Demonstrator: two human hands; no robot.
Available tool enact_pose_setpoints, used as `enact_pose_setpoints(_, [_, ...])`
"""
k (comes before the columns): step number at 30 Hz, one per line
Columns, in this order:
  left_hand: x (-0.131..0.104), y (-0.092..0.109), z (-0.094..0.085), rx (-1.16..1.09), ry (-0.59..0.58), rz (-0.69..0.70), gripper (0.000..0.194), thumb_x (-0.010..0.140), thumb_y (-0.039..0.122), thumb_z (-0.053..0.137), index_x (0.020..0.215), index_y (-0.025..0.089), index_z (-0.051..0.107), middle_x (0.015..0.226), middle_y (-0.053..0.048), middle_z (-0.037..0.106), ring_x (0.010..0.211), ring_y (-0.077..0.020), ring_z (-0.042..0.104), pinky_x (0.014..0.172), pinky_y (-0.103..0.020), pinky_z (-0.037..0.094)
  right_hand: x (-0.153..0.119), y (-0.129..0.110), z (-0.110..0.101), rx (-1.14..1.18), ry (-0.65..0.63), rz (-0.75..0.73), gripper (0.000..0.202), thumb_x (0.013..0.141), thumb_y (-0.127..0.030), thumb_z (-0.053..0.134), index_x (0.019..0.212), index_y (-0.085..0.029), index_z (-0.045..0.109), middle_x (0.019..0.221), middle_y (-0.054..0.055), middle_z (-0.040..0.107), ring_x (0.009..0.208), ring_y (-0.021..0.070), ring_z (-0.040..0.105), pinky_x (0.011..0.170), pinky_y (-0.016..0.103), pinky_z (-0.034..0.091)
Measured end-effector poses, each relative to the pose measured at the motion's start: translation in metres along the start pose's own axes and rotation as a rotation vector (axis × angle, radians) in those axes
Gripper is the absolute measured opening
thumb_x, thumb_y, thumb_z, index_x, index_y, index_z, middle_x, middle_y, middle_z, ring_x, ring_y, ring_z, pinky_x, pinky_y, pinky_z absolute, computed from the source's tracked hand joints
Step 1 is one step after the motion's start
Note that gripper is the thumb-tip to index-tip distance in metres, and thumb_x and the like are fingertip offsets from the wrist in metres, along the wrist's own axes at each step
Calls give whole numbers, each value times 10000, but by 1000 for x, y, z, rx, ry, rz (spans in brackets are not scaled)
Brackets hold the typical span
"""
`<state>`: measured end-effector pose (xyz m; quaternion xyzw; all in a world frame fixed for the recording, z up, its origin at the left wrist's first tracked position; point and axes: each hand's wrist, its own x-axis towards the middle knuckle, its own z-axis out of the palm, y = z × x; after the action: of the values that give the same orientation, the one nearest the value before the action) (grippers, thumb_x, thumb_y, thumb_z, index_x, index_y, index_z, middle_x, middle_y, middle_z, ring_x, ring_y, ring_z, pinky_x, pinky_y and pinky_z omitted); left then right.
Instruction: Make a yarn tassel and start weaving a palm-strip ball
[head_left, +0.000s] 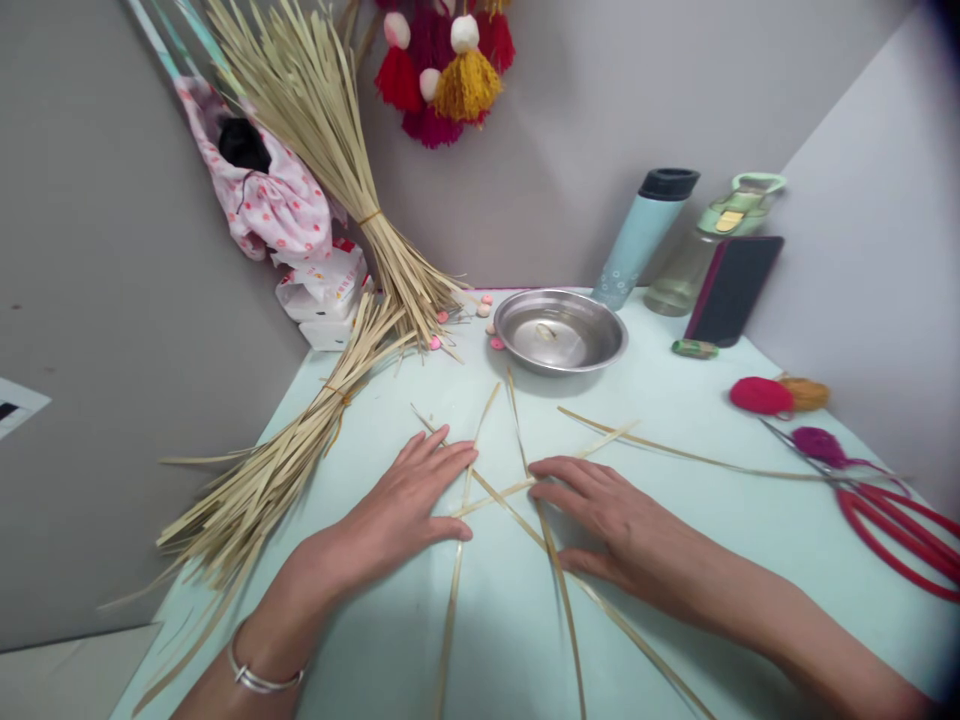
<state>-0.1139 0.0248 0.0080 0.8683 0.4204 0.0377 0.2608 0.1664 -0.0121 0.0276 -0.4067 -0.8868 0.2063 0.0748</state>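
Observation:
Several flat straw strips (568, 595) lie crossed over one another on the pale table. My left hand (397, 497) rests palm down with fingers spread, its fingertips and thumb on the left crossings of the strips. Opposite it, my right hand (604, 512) has slightly bent fingers on the right crossings, thumb apart and close to a diagonal strip. Both hands press on the strips rather than wrap around them. One separate straw strip (675, 447) runs from behind my right hand toward the scissors. Parts of the crossings are hidden under my fingers.
Two tied straw bundles (300, 440) stand and lie at the left. A metal bowl (510, 350) holding water sits at the back. Behind it on the right are a blue bottle (637, 240), a green bottle (679, 265) and a phone (733, 290). Red-handled scissors (892, 525) and yarn (761, 395) lie right.

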Motion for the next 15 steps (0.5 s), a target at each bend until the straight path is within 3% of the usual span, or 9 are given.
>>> enact_pose_setpoints(6, [-2,-4,2,15,0,28,862,786,536,667,1493,314,226,1567,-25,279,1477,-243,71,1192,-443,97,-1,2,2,-15,-6,2,476,837,-225,645,1289,-237,496,1412,114,470,1297,286,418,1025,482,409])
enact_pose_setpoints(15, [-1,0,0,18,-10,3,859,780,525,682,1488,302,249,1560,-23,295,1476,-238,76,1194,-436,85,-1,3,5,-26,0,-2,480,850,-280,650,1302,-235,493,1419,116,466,1297,283,418,1023,472,416])
